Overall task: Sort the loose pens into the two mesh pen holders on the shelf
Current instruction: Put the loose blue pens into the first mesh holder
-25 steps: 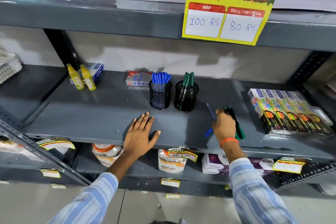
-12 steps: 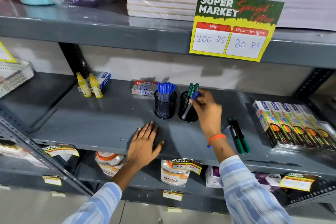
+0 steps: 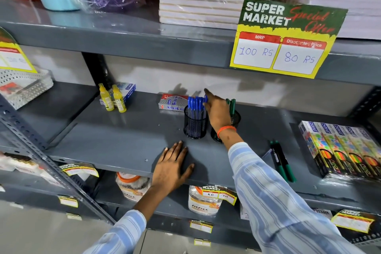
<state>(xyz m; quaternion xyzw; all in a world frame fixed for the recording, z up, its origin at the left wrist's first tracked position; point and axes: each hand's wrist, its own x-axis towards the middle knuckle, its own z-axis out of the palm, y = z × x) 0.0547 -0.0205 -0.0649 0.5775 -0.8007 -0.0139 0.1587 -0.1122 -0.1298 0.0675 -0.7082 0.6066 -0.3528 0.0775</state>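
Observation:
Two black mesh holders stand mid-shelf. The left holder (image 3: pixel 194 129) is full of blue pens (image 3: pixel 195 103). The right holder (image 3: pixel 237 116) has green pens (image 3: pixel 232 106) and is partly hidden behind my right wrist. My right hand (image 3: pixel 216 111) is over the left holder's rim, fingers pinched on a blue pen (image 3: pixel 205 100) among the others. My left hand (image 3: pixel 171 168) lies flat and open on the shelf's front edge. Two loose green pens (image 3: pixel 282 161) lie on the shelf to the right, beside my sleeve.
Two yellow bottles (image 3: pixel 113 99) stand at the back left, and a small carton (image 3: pixel 171 105) lies behind the holders. Boxes of colour pencils (image 3: pixel 340 150) fill the right end. The upper shelf's edge carries a price sign (image 3: pixel 288 37) overhead.
My right hand picked a blue pen from the loose pile at the right, carried it left past the green holder and now holds it at the blue holder. The left hand stayed put.

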